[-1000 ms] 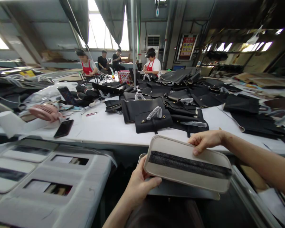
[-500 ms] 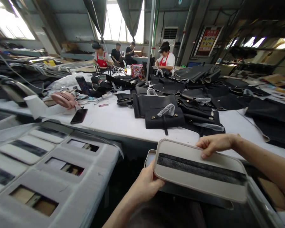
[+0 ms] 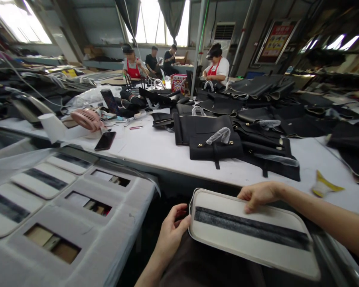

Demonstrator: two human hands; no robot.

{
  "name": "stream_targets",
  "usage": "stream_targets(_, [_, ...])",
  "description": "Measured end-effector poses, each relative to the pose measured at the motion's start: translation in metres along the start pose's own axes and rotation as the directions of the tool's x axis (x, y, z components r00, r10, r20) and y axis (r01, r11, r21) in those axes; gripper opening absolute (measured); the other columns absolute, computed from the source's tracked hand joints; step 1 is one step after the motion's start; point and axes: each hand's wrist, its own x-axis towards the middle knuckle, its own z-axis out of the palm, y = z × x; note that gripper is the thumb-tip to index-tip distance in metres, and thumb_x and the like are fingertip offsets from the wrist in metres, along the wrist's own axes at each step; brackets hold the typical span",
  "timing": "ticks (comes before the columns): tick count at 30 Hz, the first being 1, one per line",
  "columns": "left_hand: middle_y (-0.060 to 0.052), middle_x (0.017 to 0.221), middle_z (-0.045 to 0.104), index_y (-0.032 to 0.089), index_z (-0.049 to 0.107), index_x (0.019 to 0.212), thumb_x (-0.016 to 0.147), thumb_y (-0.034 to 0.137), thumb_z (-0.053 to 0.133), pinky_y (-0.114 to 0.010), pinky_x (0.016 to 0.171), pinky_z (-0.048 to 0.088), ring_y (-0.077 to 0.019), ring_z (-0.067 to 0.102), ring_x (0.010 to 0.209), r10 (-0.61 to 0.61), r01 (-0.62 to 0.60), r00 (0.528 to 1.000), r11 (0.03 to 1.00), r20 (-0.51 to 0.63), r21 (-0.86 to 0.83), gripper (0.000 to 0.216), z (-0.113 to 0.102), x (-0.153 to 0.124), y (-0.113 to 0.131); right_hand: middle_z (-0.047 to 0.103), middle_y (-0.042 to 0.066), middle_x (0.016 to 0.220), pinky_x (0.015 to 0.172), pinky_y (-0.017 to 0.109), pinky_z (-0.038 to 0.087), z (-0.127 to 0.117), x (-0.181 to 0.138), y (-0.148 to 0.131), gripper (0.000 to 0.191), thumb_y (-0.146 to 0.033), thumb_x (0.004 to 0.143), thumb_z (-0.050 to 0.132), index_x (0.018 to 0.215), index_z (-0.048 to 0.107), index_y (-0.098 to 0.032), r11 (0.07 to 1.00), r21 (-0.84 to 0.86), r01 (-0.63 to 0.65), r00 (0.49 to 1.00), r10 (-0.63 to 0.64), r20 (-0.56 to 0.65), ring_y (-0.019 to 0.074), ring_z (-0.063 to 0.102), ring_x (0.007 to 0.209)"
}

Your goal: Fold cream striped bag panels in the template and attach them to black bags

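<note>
A pale beige rounded panel [image 3: 227,237] with a rough black strip [image 3: 251,229] along its length lies tilted above my lap. Its edge lines up closely with a thin raised rim around it. My right hand [image 3: 261,197] grips the top edge, thumb on the pale face and fingers behind. At the left end, my left hand [image 3: 173,227] is loosely curved, its thumb and fingers apart and its tips against or just beside the rim. What lies beneath the panel is mostly hidden.
Similar striped panels [image 3: 44,181] lie on a grey covered stand [image 3: 107,235] with cut-out openings at left. Black bags [image 3: 215,145] crowd the white table [image 3: 155,153]. A phone [image 3: 105,140], pink fan [image 3: 88,119] and yellow piece [image 3: 324,185] lie there too. Co-workers sit beyond.
The panel has come down level with the rim that stuck out beneath it. My left hand has loosened from the panel's left end. The view has turned slightly left.
</note>
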Motion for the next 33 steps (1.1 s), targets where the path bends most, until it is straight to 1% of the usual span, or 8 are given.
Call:
stream_targets(4, [-0.010, 0.117, 0.061, 0.021, 0.060, 0.113, 0.079, 0.034, 0.072, -0.036, 0.090, 0.050, -0.0274, 0.054, 0.115, 0.006, -0.006, 1.000, 1.000, -0.017, -0.018, 0.039, 0.010, -0.003, -0.008, 0.068, 0.000, 0.077, 0.062, 0.027, 0.047, 0.003, 0.008, 0.002, 0.032, -0.037, 0.066, 0.068, 0.091, 0.069, -0.017, 0.981, -0.181, -0.073, 0.983, 0.040, -0.180, 0.0185, 0.062, 0.070])
stream_targets(7, [-0.009, 0.115, 0.060, 0.020, 0.059, 0.112, 0.077, 0.030, 0.072, -0.036, 0.089, 0.049, -0.0273, 0.054, 0.114, 0.009, -0.009, 0.999, 1.000, -0.047, 0.010, 0.038, 0.013, -0.004, -0.009, 0.059, -0.002, 0.066, 0.056, 0.025, 0.035, 0.009, 0.008, -0.001, 0.015, -0.029, 0.063, 0.067, 0.071, 0.062, -0.017, 0.937, -0.327, -0.121, 0.930, -0.008, -0.367, 0.0158, 0.053, 0.064])
stream_targets(10, [-0.009, 0.116, 0.059, 0.020, 0.056, 0.114, 0.076, 0.022, 0.071, -0.037, 0.090, 0.048, -0.0271, 0.052, 0.116, 0.002, 0.000, 0.999, 0.999, -0.048, 0.047, 0.041, 0.015, -0.003, -0.007, 0.055, -0.002, 0.066, 0.055, 0.027, 0.028, 0.021, 0.007, -0.007, 0.013, -0.026, 0.063, 0.064, 0.069, 0.055, -0.018, 0.895, -0.410, -0.177, 0.846, -0.074, -0.528, 0.0159, 0.048, 0.064])
stream_targets(19, [-0.008, 0.120, 0.056, 0.021, 0.051, 0.116, 0.068, 0.008, 0.060, -0.038, 0.097, 0.045, -0.0266, 0.051, 0.120, -0.017, 0.022, 0.996, 0.998, -0.084, 0.064, 0.051, 0.026, -0.005, -0.012, 0.063, 0.003, 0.087, 0.070, 0.031, 0.038, 0.068, 0.016, 0.005, 0.018, -0.019, 0.073, 0.054, 0.092, 0.054, -0.020, 0.916, -0.339, -0.213, 0.555, -0.172, -0.814, 0.0208, 0.057, 0.079])
stream_targets(22, [-0.008, 0.120, 0.055, 0.021, 0.049, 0.116, 0.066, 0.008, 0.059, -0.038, 0.097, 0.045, -0.0261, 0.050, 0.120, -0.026, 0.034, 0.994, 0.997, -0.103, 0.071, 0.052, 0.029, -0.006, -0.011, 0.061, 0.010, 0.104, 0.081, 0.038, 0.041, 0.083, 0.028, 0.022, 0.022, -0.019, 0.086, 0.048, 0.106, 0.057, -0.018, 0.837, -0.499, -0.225, 0.436, -0.372, -0.819, 0.0244, 0.057, 0.091])
stream_targets(27, [-0.007, 0.117, 0.055, 0.020, 0.049, 0.115, 0.065, 0.014, 0.061, -0.036, 0.093, 0.047, -0.0258, 0.052, 0.116, -0.011, 0.020, 0.992, 0.998, -0.129, 0.062, 0.052, 0.030, -0.006, -0.017, 0.054, 0.014, 0.129, 0.098, 0.049, 0.035, 0.098, 0.038, 0.043, 0.036, -0.009, 0.094, 0.037, 0.124, 0.054, -0.017, 0.603, -0.768, -0.216, 0.249, -0.726, -0.640, 0.0298, 0.047, 0.119])
stream_targets(30, [-0.008, 0.120, 0.055, 0.021, 0.049, 0.117, 0.068, 0.019, 0.065, -0.035, 0.093, 0.047, -0.0261, 0.049, 0.119, 0.009, 0.002, 0.991, 0.997, -0.135, 0.079, 0.051, 0.028, -0.007, -0.022, 0.057, 0.011, 0.128, 0.101, 0.043, 0.038, 0.100, 0.032, 0.031, 0.035, -0.008, 0.097, 0.035, 0.123, 0.055, -0.019, 0.565, -0.825, -0.006, 0.253, -0.797, -0.548, 0.0236, 0.048, 0.123])
stream_targets(33, [-0.009, 0.125, 0.054, 0.021, 0.046, 0.123, 0.071, 0.024, 0.067, -0.036, 0.094, 0.047, -0.0265, 0.049, 0.121, 0.009, -0.003, 0.993, 0.998, -0.116, 0.055, 0.056, 0.028, -0.008, -0.027, 0.049, 0.008, 0.143, 0.111, 0.039, 0.035, 0.102, 0.027, 0.008, 0.037, -0.021, 0.100, 0.041, 0.137, 0.047, -0.020, 0.500, -0.852, 0.152, 0.392, -0.822, -0.413, 0.0209, 0.039, 0.135])
